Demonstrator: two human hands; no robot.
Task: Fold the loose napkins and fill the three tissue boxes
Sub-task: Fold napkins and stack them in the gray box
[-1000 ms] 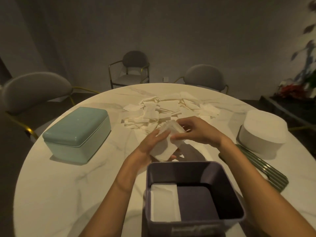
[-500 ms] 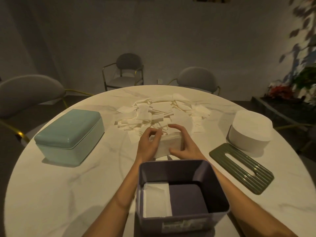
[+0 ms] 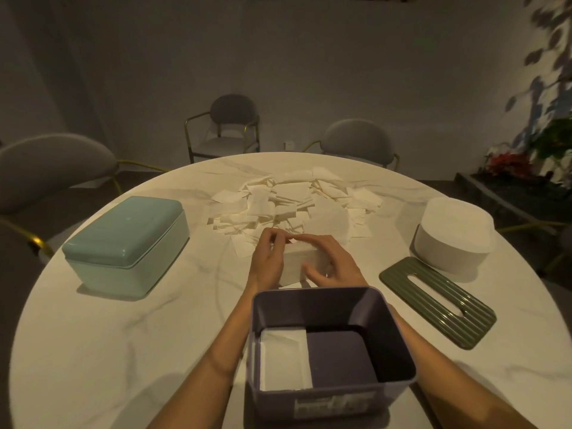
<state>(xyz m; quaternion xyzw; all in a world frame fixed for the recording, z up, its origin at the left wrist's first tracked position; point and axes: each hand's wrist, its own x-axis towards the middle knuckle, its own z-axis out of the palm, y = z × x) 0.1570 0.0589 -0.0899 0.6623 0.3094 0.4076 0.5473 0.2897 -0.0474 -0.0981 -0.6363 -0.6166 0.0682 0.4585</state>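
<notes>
A folded white napkin lies on the marble table just beyond the open purple tissue box. My left hand pinches its far left edge, and my right hand curls over its right side with the thumb on its near edge. Inside the purple box a stack of folded napkins fills the left half. A heap of loose napkins lies further back in the table's middle. A closed teal box stands at the left and a closed white round box at the right.
A green ribbed lid with a slot lies flat on the table to the right of the purple box. Grey chairs surround the round table. A dark ledge with plants is at the far right.
Both hands brought the napkin down from a raised, half-open hold to the tabletop and closed it into a compact fold. The view also shifted a little.
</notes>
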